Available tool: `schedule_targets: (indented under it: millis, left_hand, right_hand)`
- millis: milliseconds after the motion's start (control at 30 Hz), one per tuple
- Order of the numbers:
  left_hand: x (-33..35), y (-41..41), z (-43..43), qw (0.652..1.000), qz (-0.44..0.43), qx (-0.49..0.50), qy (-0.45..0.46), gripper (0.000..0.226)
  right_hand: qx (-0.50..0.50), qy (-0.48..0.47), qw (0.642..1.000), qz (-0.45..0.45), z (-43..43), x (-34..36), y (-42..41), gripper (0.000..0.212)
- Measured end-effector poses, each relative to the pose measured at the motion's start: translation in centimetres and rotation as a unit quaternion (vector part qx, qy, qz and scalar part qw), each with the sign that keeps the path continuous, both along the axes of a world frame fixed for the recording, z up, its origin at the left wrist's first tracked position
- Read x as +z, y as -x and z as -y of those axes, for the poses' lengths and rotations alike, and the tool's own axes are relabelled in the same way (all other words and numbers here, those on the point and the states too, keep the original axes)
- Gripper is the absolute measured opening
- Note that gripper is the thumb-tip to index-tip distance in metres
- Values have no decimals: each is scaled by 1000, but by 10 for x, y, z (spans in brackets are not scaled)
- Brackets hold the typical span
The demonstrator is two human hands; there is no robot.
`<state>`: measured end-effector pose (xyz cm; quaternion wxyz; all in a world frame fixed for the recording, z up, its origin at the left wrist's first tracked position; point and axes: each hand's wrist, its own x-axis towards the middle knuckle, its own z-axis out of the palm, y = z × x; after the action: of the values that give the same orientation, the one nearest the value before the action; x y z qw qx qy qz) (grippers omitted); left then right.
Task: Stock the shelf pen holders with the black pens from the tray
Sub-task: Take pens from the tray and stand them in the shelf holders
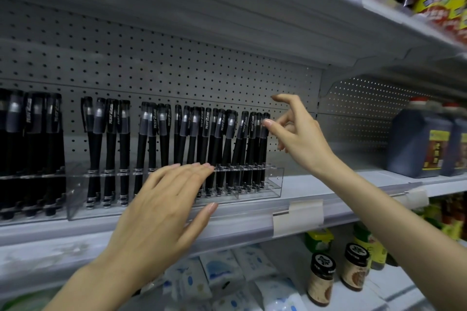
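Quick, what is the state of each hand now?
Left hand: open, straight fingers at the holder.
Right hand: open, grips nothing; thumb tip at the cap of the last pen.

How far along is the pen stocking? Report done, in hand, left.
Done: the holder is packed with pens at its right end. In hand: no pen; the right hand touches the cap of the last pen, and the left hand lies flat against the row. Left: gaps toward the holder's left end look fillable; the tray is out of view.
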<state>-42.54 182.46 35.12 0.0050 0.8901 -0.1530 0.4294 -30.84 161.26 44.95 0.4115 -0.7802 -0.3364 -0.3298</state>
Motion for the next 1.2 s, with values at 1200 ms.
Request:
schedule_targets:
  millis: [1200]
  left_hand:
    - [-216, 287, -105, 880, -301, 170, 326, 72]
  right_hand:
    - [229, 415, 789, -392, -92, -344, 233, 38]
